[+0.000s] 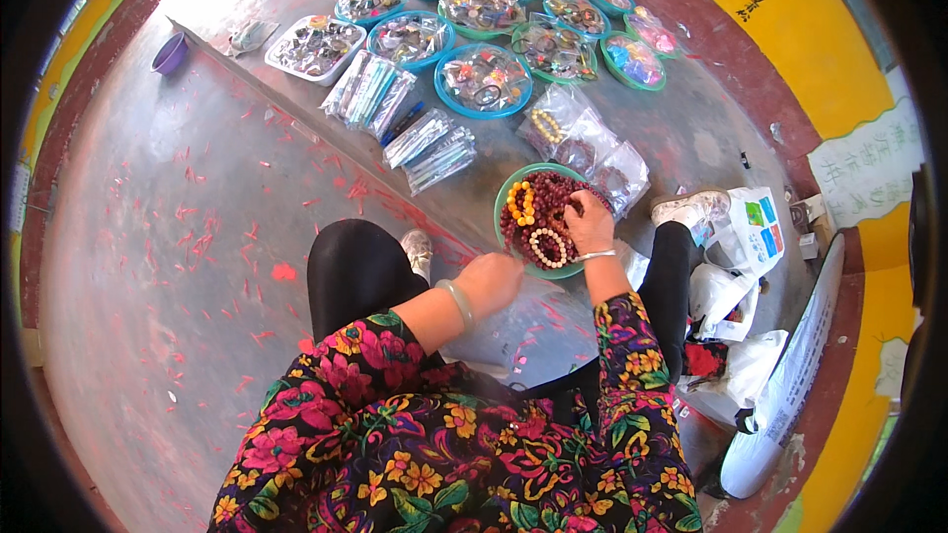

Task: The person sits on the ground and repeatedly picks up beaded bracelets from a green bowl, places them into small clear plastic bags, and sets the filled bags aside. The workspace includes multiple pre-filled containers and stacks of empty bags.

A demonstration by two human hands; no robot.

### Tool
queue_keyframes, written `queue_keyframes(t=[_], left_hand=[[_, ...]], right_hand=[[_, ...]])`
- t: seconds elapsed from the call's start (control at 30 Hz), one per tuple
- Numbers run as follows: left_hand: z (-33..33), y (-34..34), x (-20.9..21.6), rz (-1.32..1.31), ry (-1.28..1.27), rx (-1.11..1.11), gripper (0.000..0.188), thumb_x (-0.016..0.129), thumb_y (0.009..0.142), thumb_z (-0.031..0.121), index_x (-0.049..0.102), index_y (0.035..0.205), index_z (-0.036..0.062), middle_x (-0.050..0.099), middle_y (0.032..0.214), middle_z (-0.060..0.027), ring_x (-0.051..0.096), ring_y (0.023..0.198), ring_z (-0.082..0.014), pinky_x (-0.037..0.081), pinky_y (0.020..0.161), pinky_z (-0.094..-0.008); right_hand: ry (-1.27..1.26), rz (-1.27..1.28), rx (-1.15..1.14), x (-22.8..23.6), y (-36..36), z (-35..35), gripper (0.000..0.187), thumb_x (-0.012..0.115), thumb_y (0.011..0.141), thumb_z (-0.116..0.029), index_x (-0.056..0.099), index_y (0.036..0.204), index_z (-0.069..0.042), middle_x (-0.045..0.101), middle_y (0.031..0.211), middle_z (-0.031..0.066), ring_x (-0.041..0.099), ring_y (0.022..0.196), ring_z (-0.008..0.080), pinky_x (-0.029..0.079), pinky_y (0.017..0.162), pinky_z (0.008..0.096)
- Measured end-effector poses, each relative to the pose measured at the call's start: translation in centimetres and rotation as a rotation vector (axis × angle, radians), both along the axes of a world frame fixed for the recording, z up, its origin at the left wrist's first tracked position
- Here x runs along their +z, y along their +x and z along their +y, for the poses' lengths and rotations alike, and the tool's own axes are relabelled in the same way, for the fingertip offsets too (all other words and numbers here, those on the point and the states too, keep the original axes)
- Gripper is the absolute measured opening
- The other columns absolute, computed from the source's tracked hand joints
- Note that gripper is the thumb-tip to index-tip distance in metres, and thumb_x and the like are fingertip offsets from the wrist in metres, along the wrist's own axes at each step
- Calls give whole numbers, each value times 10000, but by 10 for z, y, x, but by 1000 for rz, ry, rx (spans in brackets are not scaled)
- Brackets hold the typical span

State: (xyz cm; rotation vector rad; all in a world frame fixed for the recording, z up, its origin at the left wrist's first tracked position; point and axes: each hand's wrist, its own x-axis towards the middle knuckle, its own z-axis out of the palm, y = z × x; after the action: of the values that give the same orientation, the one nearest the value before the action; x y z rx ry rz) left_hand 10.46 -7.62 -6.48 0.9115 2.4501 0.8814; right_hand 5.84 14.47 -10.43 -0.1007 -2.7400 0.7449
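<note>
A green basin (501, 199) stands in front of me, heaped with dark red bead bracelets (542, 222). On top of the heap lie a yellow bead bracelet (520, 201) and a cream one (548, 248). My right hand (591, 224) reaches into the basin's right side, its fingers closed on dark red beads. My left hand (491, 283) hovers left of the basin's near rim with curled fingers; what they hold, if anything, is hidden. Clear plastic (538, 321) spreads between my legs, below and right of that hand.
Beyond the basin lie clear bags of bracelets (585, 143). Packs of pens (432, 150) sit to their left. Several basins of small bagged goods (441, 89) and a white tray (333, 76) stand farther off. White plastic bags (726, 286) lie by my right leg; a purple basin (170, 54) is far left.
</note>
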Motion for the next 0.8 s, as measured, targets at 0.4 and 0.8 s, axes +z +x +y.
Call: queue_keyframes(t=[0.4,0.8], left_hand=[[1,2,-10,-60,34,65,210,462,783,160,611,773,13,604,776,-212,588,776,-379,462,725,-461],[0,4,-16,19,126,0,168,506,776,152,626,803,37,596,699,-185,583,691,-366,464,650,-444]], right_hand=[[-749,-221,213,104,109,-8,211,608,780,-31,592,989,-14,575,924,35,532,846,84,436,748,221],[-471,-198,350,103,120,-23,230,605,735,-18,595,966,-17,587,912,85,569,829,177,454,722,265]])
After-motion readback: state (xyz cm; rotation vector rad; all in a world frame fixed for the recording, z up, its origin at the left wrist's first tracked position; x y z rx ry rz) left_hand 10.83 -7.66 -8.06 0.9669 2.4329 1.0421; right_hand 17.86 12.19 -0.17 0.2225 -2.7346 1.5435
